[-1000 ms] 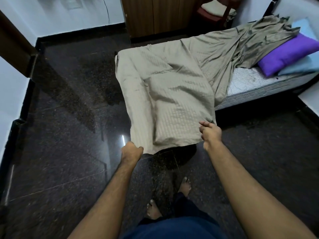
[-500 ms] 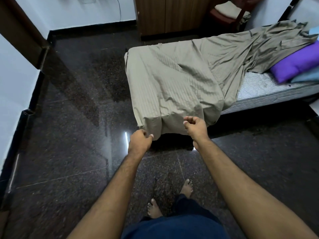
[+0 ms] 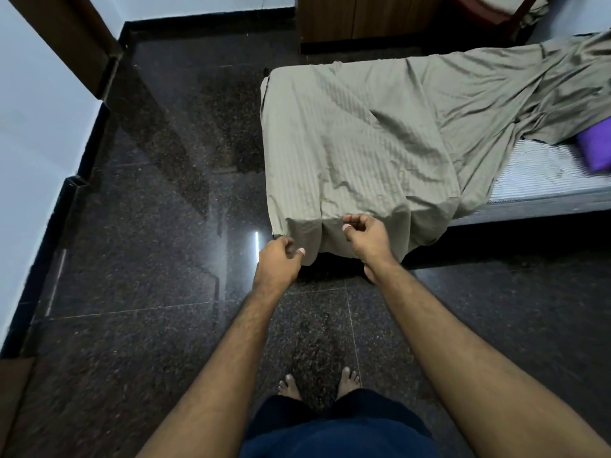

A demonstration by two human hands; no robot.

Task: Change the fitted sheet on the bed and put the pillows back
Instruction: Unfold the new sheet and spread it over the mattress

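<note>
A person stands barefoot on a dark polished floor [image 3: 142,292] at the foot of a bed, both arms stretched toward a grey-green striped sheet [image 3: 363,143] draped over the mattress end and hanging down its front. The left hand [image 3: 279,259] has its fingers curled at the sheet's lower corner; whether it actually pinches the cloth cannot be told. The right hand [image 3: 367,238], fingers also curled, sits against the hanging hem (its hold equally unclear). Farther up, the sheet lies bunched, leaving striped mattress [image 3: 542,170] bare beside a purple pillow [image 3: 596,148].
</note>
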